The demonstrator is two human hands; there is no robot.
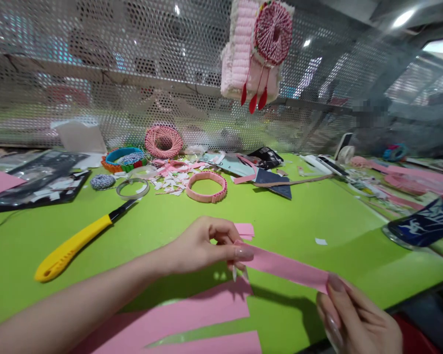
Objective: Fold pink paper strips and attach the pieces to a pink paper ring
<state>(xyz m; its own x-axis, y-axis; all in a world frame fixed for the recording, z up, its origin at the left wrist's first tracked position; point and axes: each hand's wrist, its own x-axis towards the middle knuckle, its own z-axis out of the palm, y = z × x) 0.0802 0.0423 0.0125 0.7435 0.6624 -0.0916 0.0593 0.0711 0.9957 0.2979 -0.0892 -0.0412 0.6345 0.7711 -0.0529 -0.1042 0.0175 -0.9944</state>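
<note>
Between my two hands a pink strip [288, 268] is stretched above the green table [162, 216]. My left hand [214, 243] pinches its left end between thumb and fingers. The right end is gripped by my right hand [356, 312], thumb on top. Whether the strip is paper or fabric I cannot tell. Under and in front of my left hand lie wider pink pieces [192, 314], and a small pink piece [245, 230] shows just behind my left fingers.
A yellow-handled utility knife [77, 246] lies at the left, blade pointing away. Farther back are a roll of tape [133, 188], a pink ring [206, 188] and white paper scraps [172, 182]. A dark blue can-like object [424, 223] lies at the right. Perforated metal mesh [133, 73] stands behind.
</note>
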